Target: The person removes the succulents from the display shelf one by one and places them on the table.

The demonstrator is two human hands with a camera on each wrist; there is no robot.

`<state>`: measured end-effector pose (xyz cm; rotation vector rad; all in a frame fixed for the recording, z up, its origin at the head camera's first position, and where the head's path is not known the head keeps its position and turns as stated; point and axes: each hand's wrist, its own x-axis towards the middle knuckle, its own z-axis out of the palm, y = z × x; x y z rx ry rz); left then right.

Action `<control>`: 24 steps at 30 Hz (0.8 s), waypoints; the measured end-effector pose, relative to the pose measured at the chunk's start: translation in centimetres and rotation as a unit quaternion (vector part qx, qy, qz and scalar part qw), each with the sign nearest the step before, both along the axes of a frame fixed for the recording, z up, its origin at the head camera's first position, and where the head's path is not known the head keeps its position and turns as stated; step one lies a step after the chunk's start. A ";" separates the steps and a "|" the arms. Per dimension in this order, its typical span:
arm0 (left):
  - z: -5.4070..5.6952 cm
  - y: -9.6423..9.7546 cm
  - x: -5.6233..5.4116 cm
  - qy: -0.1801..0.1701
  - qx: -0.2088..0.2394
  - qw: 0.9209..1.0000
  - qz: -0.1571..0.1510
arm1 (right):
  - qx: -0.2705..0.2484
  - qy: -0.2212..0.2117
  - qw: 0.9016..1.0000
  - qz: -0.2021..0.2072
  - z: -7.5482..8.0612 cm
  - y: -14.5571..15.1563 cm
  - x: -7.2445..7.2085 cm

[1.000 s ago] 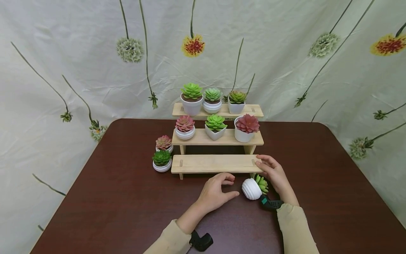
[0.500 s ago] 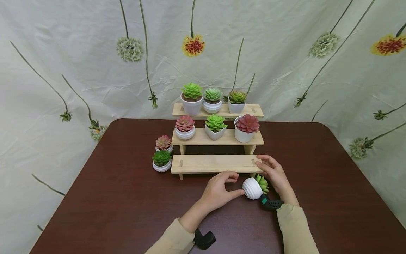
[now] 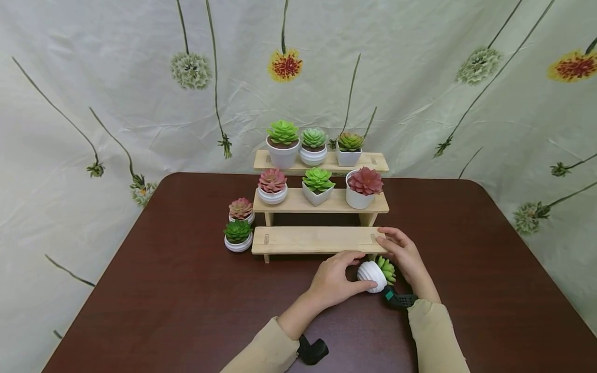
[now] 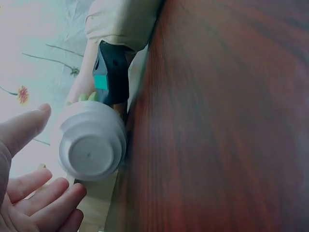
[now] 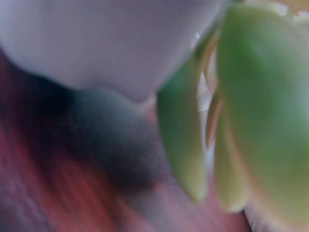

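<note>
A white ribbed pot with a green succulent [image 3: 371,276] lies tipped on its side before the lowest wooden shelf [image 3: 317,240]. Around it, thumb and fingers spread, is my left hand [image 3: 333,282]. The left wrist view shows the pot's round base [image 4: 91,154] between the thumb [image 4: 31,123] and the fingers, with no clear grip on it. My right hand [image 3: 404,256] rests its fingers on the right end of the lowest shelf. Up close in the right wrist view are green leaves [image 5: 265,106] and the white pot [image 5: 111,38]; the right hand itself is hidden there.
Several potted succulents stand on the middle tier [image 3: 294,207] and top tier [image 3: 331,163]. A pink succulent [image 3: 240,208] and a dark green one [image 3: 238,233] stand left of the rack on the brown table [image 3: 186,290]. A flowered cloth [image 3: 140,62] hangs behind.
My left hand has moved right, from beside the tipped pot to around it, its thumb now in front of the pot. The right hand has stayed on the shelf end.
</note>
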<state>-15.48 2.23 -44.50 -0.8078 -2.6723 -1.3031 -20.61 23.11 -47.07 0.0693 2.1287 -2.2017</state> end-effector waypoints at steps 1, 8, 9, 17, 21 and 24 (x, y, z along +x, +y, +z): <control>0.0 0.1 0.0 0.004 -0.007 1.000 0.001 | -0.001 0.001 1.000 0.001 0.0 0.0 0.0; 0.0 1.1 -0.2 0.004 -0.030 1.000 -0.006 | 0.003 0.001 1.000 0.004 0.2 0.0 0.1; 0.0 1.2 -0.2 0.002 -0.031 0.999 -0.007 | 0.003 0.000 1.000 0.005 0.2 0.0 0.1; -0.1 1.5 -0.3 -0.002 -0.039 0.999 -0.016 | 0.001 -0.001 1.000 0.005 0.2 -0.1 0.2; -0.3 1.4 -0.5 -0.008 -0.032 0.999 -0.028 | 0.002 0.001 1.000 0.004 0.2 -0.1 0.2; -0.4 1.2 -0.7 -0.007 -0.024 0.999 -0.037 | 0.004 0.002 1.000 0.004 0.1 -0.1 0.1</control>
